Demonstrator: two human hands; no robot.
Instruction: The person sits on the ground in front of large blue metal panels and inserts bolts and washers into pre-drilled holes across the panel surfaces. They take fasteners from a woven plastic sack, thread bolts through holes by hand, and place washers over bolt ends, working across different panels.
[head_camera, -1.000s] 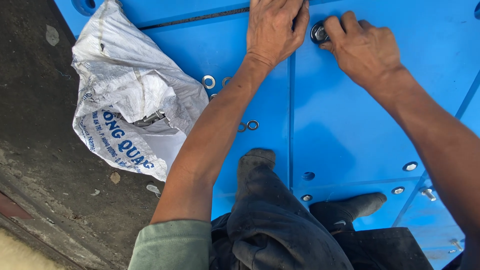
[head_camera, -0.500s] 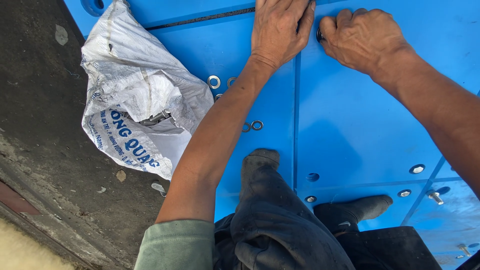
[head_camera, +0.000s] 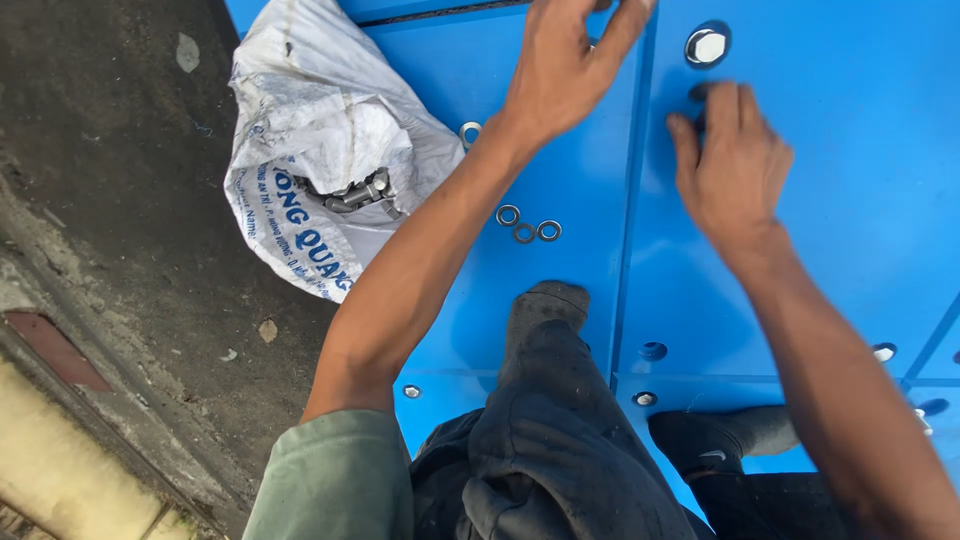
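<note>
I crouch on blue metal panels. My left hand rests flat near the top of the left panel, fingers spread, holding nothing. My right hand hovers over the right panel just below a bolt with a washer seated in its hole; the fingertips touch a dark hole above them. Whether the fingers pinch something small I cannot tell. Three loose washers lie on the panel under my left forearm.
A white woven sack holding several bolts lies at the panel's left edge on dark concrete. My dark shoes stand on the panel. More bolt holes line the lower seam.
My right hand has drawn back from the bolt at the top, which now shows seated in its hole. The view has shifted so the sack and the washers sit lower and more central.
</note>
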